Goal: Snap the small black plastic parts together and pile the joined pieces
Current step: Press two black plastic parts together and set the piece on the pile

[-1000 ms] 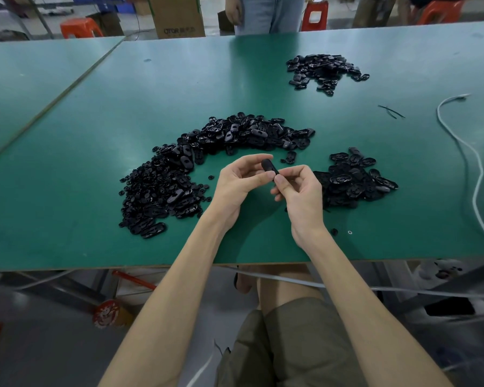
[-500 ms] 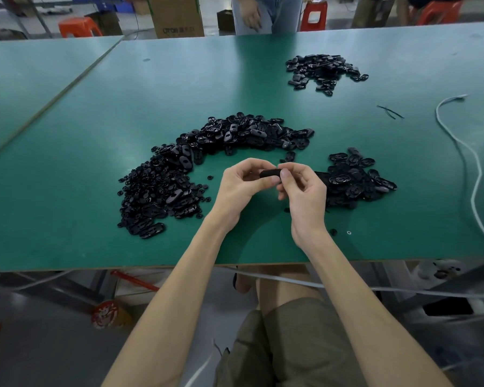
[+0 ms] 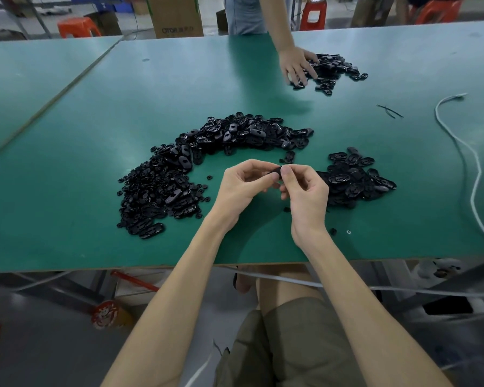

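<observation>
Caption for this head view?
Left hand and right hand pinch a black part over a green table, between a big pile and a smaller pile; another person's hand touches a far pile.

Left hand [image 3: 245, 188] and right hand [image 3: 305, 191] pinching one small black part [image 3: 275, 172], possibly two pieces, above green table [image 3: 95, 174]

A brown cardboard box [image 3: 176, 15] stands at the top of the frame, left of centre. Dark print low on its front face reads "OTOR", followed by a few characters too blurred to read. At lower left, a round orange object [image 3: 109, 317] carries a white printed design, also illegible.
</observation>
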A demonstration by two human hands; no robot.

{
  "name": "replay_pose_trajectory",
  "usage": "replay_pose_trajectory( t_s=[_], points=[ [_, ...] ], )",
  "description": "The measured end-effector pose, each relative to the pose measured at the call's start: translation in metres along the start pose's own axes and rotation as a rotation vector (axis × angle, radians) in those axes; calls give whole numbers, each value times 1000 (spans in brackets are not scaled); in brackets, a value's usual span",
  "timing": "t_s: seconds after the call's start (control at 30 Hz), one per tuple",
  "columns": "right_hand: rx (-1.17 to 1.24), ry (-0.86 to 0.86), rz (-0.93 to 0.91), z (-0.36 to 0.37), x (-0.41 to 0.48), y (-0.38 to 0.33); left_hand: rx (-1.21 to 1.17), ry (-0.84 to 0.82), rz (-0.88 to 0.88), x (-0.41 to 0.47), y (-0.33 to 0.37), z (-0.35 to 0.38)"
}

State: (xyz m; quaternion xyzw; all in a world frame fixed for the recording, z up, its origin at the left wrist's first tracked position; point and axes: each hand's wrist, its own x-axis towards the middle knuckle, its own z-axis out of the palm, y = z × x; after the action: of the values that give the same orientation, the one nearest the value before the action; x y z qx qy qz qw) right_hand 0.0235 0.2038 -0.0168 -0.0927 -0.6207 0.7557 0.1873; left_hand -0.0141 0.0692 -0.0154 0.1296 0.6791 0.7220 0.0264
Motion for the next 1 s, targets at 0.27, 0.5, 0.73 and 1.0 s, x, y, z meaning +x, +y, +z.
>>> replay_pose_trajectory(
  t_s=[0.27,0.5,0.73,1.0],
  points=[
    [-12,-14,9,0,2,3,-7,20,-15,0,-1,-1],
    [-31,-54,9,-1,2,6,14,91,-14,-1,-1,2],
    [-47,-50,19,0,2,5,50,116,-22,-1,-1,2],
    [-9,26,17,1,2,3,-26,36,-8,-1,0,-1]
  ],
)
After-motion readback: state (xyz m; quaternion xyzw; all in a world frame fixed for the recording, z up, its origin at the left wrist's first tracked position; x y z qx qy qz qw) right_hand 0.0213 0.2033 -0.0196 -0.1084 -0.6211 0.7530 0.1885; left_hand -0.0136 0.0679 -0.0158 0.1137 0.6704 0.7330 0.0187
